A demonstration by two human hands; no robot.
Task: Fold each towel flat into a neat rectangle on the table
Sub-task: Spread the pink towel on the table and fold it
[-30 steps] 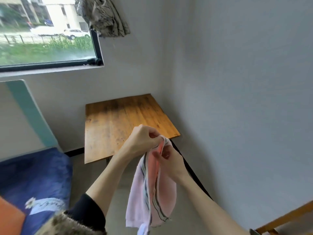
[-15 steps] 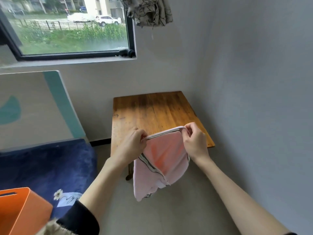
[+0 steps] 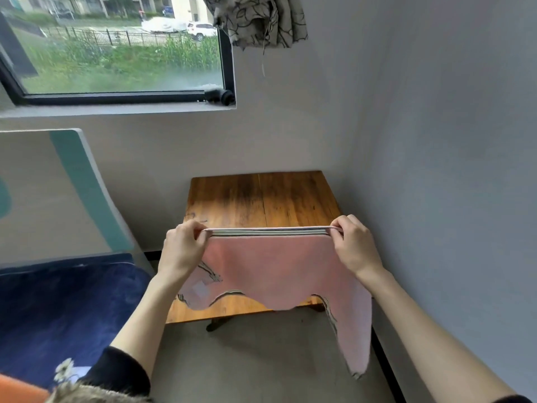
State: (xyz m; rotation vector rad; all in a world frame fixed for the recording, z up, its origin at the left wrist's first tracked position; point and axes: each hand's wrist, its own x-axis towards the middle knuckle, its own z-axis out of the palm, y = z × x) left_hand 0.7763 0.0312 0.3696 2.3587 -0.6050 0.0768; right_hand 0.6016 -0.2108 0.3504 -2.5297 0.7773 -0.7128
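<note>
The person is holding a pink towel [image 3: 279,263] up in the air, spread wide between both hands above the near half of the wooden table [image 3: 261,199]. The left hand [image 3: 181,248] is pinching the towel's upper left corner, fingers curled over the striped hem. The right hand [image 3: 353,247] is pinching the upper right corner the same way, thumb and fingers closed on the edge. The top hem is running taut and roughly level from one hand to the other. Below it the cloth is hanging as a loose sheet; its wavy lower edge is draping in front of the table's near edge. On the right side a longer flap is hanging down past the table toward the floor [image 3: 261,359], just beside the wall [image 3: 450,170]. Whether any part of the towel is touching the tabletop cannot be told. A blue bed cover [image 3: 58,309] is lying to the left, and a window [image 3: 116,48] is sitting above it.
</note>
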